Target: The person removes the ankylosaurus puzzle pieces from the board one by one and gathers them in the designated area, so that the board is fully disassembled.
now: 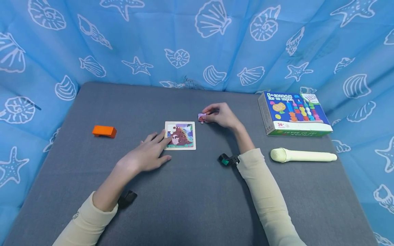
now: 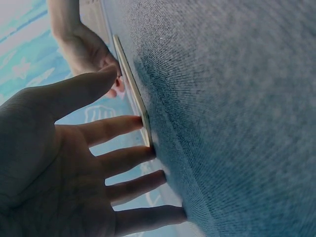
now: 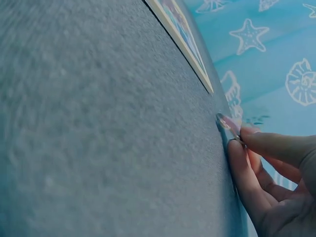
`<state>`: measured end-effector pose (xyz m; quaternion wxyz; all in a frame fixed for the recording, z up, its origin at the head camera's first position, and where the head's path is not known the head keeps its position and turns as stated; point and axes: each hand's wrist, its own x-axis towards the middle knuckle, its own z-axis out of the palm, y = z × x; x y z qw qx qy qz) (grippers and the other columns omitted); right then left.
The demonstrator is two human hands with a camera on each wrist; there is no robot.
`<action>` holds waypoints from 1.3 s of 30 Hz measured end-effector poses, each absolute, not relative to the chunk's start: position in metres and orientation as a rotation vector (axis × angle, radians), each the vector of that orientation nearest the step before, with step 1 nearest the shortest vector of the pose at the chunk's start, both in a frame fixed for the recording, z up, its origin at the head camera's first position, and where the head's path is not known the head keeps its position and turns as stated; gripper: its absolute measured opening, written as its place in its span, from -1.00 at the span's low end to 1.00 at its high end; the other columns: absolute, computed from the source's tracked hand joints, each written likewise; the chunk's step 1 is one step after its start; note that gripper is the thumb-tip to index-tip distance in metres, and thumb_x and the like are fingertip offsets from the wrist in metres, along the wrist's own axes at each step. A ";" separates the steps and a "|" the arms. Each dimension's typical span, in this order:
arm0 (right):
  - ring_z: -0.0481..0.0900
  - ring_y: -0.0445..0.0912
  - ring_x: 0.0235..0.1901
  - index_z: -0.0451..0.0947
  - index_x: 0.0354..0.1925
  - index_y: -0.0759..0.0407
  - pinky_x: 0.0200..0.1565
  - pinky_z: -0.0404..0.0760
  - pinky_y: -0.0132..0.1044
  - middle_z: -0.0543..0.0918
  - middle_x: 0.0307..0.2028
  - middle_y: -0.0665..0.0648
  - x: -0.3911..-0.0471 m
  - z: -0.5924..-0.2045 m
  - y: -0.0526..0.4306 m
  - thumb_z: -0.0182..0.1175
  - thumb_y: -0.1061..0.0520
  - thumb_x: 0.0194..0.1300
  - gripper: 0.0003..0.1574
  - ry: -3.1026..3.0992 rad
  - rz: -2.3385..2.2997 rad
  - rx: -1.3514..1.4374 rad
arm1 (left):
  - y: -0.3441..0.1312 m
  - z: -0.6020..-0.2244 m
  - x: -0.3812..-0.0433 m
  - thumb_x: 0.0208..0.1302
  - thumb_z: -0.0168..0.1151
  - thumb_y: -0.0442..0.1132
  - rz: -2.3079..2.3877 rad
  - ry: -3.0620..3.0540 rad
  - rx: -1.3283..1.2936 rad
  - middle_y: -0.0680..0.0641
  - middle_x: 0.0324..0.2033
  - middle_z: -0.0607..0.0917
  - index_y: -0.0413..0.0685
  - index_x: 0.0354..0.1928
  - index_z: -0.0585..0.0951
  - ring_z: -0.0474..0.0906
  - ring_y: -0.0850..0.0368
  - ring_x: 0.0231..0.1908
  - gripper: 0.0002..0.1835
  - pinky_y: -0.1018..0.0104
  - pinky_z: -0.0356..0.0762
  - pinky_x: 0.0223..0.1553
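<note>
A small square jigsaw puzzle with a pale frame lies mid-table, showing a reddish-brown dinosaur. One spot at its upper left shows bare pale board. My left hand rests on the frame's left side with its fingers spread and straight; in the left wrist view the fingertips touch the frame's edge. To the right of the frame and slightly beyond it, my right hand pinches a pink and purple puzzle piece between thumb and fingers. The right wrist view shows this piece tilted, close to the tabletop.
An orange arch-shaped block lies at the left. On the right stand a bead-set box and, nearer, a cream toy microphone. A blue curtain with shell prints hangs behind the grey-covered table.
</note>
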<state>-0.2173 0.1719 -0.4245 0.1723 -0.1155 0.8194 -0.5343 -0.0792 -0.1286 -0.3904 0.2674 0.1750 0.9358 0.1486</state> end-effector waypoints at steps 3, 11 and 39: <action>0.75 -0.24 -0.32 0.71 0.07 0.49 -0.16 0.80 -0.43 0.75 -0.07 0.45 -0.216 -0.423 0.174 0.37 0.36 0.44 -0.71 2.361 -1.468 -0.332 | -0.129 -0.390 -0.078 0.66 0.17 0.07 0.407 2.526 0.475 -0.26 0.77 -0.08 0.01 0.75 0.13 -0.10 -0.45 0.73 -0.20 -0.67 0.11 0.52; 0.75 -0.24 -0.32 0.72 0.06 0.47 -0.17 0.81 -0.42 0.76 -0.06 0.47 -0.215 -0.421 0.176 0.41 0.29 0.43 -0.70 2.399 -1.453 -0.300 | -0.128 -0.390 -0.078 0.64 0.20 0.06 0.402 2.522 0.475 -0.27 0.77 -0.10 0.00 0.76 0.09 -0.12 -0.45 0.73 -0.15 -0.67 0.10 0.52; 0.80 -0.14 -0.23 0.76 0.09 0.36 -0.10 0.78 -0.32 0.84 -0.09 0.27 -0.196 -0.413 0.123 0.45 0.25 0.42 -0.68 2.234 -1.416 -0.575 | -0.131 -0.386 -0.080 0.64 0.17 0.12 0.398 2.500 0.538 -0.27 0.77 -0.04 -0.01 0.75 0.14 -0.02 -0.37 0.73 -0.17 -0.50 0.20 0.58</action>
